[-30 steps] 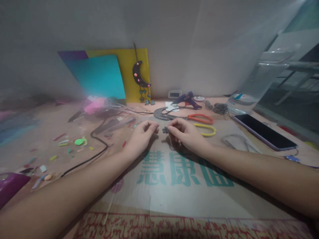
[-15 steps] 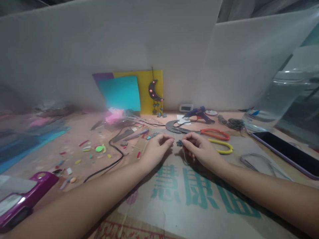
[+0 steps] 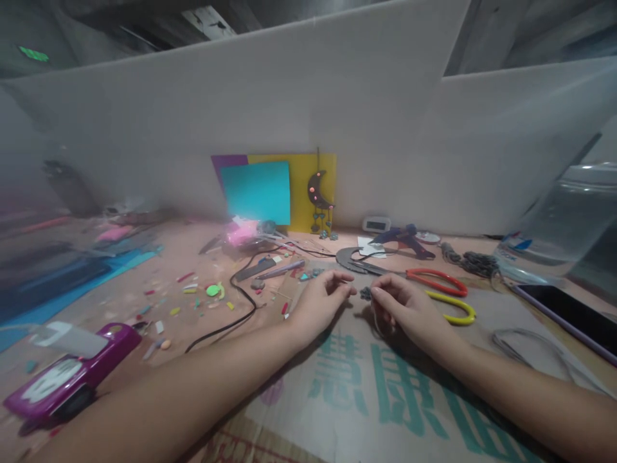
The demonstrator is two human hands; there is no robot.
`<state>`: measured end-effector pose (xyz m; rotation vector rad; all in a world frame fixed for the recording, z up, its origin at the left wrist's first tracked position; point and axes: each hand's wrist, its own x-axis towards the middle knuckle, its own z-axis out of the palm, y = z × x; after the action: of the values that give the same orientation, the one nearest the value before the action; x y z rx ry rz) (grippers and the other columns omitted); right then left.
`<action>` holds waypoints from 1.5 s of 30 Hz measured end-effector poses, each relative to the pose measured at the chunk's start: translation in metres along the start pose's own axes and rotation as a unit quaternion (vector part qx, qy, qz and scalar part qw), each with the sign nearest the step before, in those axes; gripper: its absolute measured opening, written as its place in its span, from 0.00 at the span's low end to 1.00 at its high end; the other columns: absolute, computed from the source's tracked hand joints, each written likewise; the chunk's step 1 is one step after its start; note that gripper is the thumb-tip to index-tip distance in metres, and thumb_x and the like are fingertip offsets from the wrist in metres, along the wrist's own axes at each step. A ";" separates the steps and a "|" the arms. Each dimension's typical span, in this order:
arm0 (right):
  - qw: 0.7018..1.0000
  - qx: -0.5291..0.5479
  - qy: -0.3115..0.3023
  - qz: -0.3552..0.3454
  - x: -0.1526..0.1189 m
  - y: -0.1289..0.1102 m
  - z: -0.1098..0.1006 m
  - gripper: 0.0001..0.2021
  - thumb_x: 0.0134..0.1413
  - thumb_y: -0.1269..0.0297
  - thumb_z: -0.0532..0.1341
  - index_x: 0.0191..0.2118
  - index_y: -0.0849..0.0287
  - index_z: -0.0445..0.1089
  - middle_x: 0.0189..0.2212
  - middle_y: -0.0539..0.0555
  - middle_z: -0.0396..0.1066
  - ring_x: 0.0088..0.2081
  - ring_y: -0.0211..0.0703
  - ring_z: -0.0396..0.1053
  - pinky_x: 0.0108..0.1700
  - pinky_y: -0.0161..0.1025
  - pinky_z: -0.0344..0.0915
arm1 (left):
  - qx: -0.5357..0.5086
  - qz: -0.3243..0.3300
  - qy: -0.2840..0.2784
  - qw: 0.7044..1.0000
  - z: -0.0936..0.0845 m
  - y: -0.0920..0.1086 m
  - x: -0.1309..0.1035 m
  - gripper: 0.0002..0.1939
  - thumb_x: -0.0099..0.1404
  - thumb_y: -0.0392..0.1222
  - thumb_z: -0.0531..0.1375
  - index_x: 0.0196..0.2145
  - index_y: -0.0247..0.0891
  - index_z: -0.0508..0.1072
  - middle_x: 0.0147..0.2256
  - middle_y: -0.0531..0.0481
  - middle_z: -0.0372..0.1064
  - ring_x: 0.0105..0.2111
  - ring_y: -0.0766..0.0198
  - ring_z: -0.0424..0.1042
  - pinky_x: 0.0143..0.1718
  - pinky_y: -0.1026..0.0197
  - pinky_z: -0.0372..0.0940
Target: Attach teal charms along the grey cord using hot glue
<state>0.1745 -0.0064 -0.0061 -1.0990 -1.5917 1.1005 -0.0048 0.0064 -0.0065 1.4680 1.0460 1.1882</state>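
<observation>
Thumb and fingertips of my right hand (image 3: 402, 305) pinch a small grey-blue flower-shaped piece (image 3: 365, 293), which sticks out to the left of them. A thin grey cord (image 3: 380, 330) hangs in a loop below that hand. My left hand (image 3: 328, 296) is just left of the piece, thumb and fingers apart, with nothing visible between them. Both hands are over the cardboard (image 3: 337, 418) with green printed characters. Behind my right hand lie scissors (image 3: 436, 281) with one orange and one yellow handle, beside a grey crescent shape (image 3: 351, 258).
A dark moon ornament (image 3: 315, 190) leans on coloured sheets (image 3: 255, 193) at the back. A glue gun (image 3: 405, 238), grey yarn (image 3: 479, 263), a phone (image 3: 573, 315) and a clear container (image 3: 554, 218) stand right. Clay scraps (image 3: 212, 290), a black cable (image 3: 250, 308) and a purple device (image 3: 72, 379) lie left.
The view has shifted up and left, so everything sits lower and farther right. My left hand's thumb and fingers look slightly farther apart. My right hand keeps its pinch on the flower-shaped piece.
</observation>
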 end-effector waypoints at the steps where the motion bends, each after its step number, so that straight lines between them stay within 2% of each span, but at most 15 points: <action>1: 1.000 -0.001 0.000 -0.001 0.000 0.000 0.000 0.17 0.58 0.48 0.60 0.36 0.59 0.63 0.19 0.44 0.64 0.18 0.30 0.60 0.18 0.29 0.54 | 0.013 0.000 0.002 1.000 0.000 0.000 0.000 0.09 0.63 0.35 0.59 0.42 0.34 0.73 0.36 0.46 0.74 0.37 0.62 0.73 0.38 0.62 0.66; 9: 1.000 -0.004 -0.009 0.005 0.000 -0.002 0.000 0.17 0.59 0.48 0.59 0.36 0.58 0.62 0.18 0.44 0.64 0.17 0.31 0.60 0.19 0.29 0.55 | 0.039 0.009 0.007 0.999 -0.001 -0.002 -0.001 0.10 0.62 0.40 0.60 0.41 0.34 0.72 0.34 0.49 0.71 0.35 0.64 0.70 0.37 0.63 0.64; 14: 1.000 0.006 -0.015 0.015 -0.001 -0.003 0.002 0.18 0.57 0.47 0.60 0.36 0.59 0.62 0.17 0.44 0.63 0.17 0.31 0.60 0.19 0.29 0.54 | 0.042 0.003 -0.003 0.999 0.000 -0.001 -0.002 0.08 0.62 0.38 0.59 0.40 0.34 0.70 0.33 0.51 0.69 0.34 0.66 0.68 0.37 0.64 0.63; 18: 1.000 0.003 -0.019 0.011 0.001 -0.002 0.001 0.17 0.58 0.48 0.60 0.36 0.59 0.62 0.18 0.44 0.63 0.18 0.30 0.60 0.20 0.29 0.55 | 0.044 -0.001 -0.003 0.999 0.000 -0.001 -0.002 0.06 0.62 0.36 0.58 0.38 0.34 0.68 0.30 0.53 0.65 0.31 0.67 0.65 0.33 0.65 0.60; 22: 1.000 0.009 -0.013 0.020 0.000 -0.002 0.001 0.17 0.58 0.48 0.60 0.36 0.58 0.62 0.19 0.44 0.64 0.18 0.30 0.59 0.19 0.28 0.54 | 0.031 0.002 0.003 1.000 0.000 -0.005 -0.002 0.09 0.63 0.36 0.56 0.42 0.36 0.66 0.30 0.55 0.62 0.29 0.69 0.62 0.30 0.67 0.58; 27: 1.000 0.006 -0.002 0.029 -0.002 -0.007 0.001 0.18 0.57 0.47 0.60 0.35 0.58 0.62 0.18 0.45 0.64 0.17 0.31 0.60 0.18 0.29 0.54 | 0.011 -0.001 0.010 1.000 -0.002 -0.004 -0.003 0.10 0.67 0.40 0.52 0.45 0.38 0.65 0.23 0.60 0.54 0.22 0.70 0.55 0.22 0.67 0.50; 33: 0.999 0.007 -0.010 0.030 -0.002 -0.007 0.001 0.17 0.57 0.47 0.61 0.36 0.58 0.63 0.18 0.45 0.65 0.17 0.32 0.60 0.19 0.30 0.55 | -0.020 -0.029 -0.011 0.999 -0.002 -0.001 -0.002 0.12 0.67 0.47 0.53 0.43 0.37 0.66 0.20 0.60 0.54 0.18 0.70 0.53 0.19 0.68 0.47; 38: 1.000 0.004 -0.009 0.019 -0.002 -0.007 0.000 0.15 0.58 0.50 0.60 0.35 0.58 0.63 0.19 0.45 0.65 0.17 0.31 0.59 0.19 0.29 0.55 | -0.009 -0.014 0.012 1.000 -0.004 -0.005 -0.001 0.11 0.67 0.41 0.52 0.44 0.37 0.69 0.24 0.58 0.57 0.21 0.70 0.58 0.22 0.68 0.52; 43: 1.000 0.015 -0.008 -0.007 -0.004 -0.014 0.002 0.14 0.58 0.52 0.60 0.34 0.58 0.62 0.18 0.43 0.64 0.17 0.31 0.60 0.19 0.29 0.54 | 0.026 0.044 0.022 0.998 -0.005 -0.008 0.001 0.12 0.62 0.36 0.57 0.44 0.36 0.71 0.35 0.51 0.68 0.34 0.67 0.68 0.37 0.66 0.62; 45: 0.999 0.031 -0.013 -0.002 -0.004 -0.014 0.003 0.14 0.58 0.51 0.60 0.35 0.57 0.61 0.18 0.43 0.64 0.16 0.31 0.60 0.18 0.29 0.53 | 0.043 0.037 0.005 0.998 -0.004 -0.006 0.000 0.14 0.62 0.37 0.59 0.46 0.36 0.71 0.38 0.49 0.71 0.37 0.65 0.70 0.40 0.64 0.63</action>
<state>0.1702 -0.0135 0.0066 -1.0441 -1.5694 1.1589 -0.0095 0.0079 -0.0122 1.5812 1.0697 1.2169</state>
